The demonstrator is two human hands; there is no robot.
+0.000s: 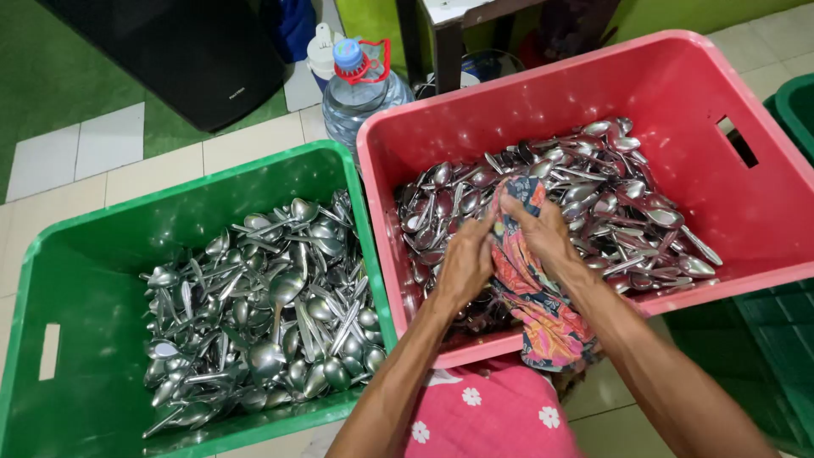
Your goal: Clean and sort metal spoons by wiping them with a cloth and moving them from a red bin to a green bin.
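**Wiping Spoons Over a Pink Crate**

Bending over two plastic crates on a tiled floor, a person works a patterned cloth with both hands above a heap of metal spoons. The left hand is closed around the cloth's near side, fingers pinched at its upper edge; the right hand grips the same cloth from the other side, thumb and fingers clenched on the fabric near its top. Whether a spoon is wrapped inside the folds cannot be told. The cloth, printed in orange, pink and blue, hangs from the hands down over the near rim of the pink crate and ends just above the person's pink flowered garment.

The pink crate holds a loose pile of spoons spread across its floor, directly beneath and beyond the hands. Just beside it on the left, touching wall to wall, stands a green crate with its own dense heap of spoons. Behind the two crates stands a clear water bottle with a blue cap. Another green crate shows at the right edge.
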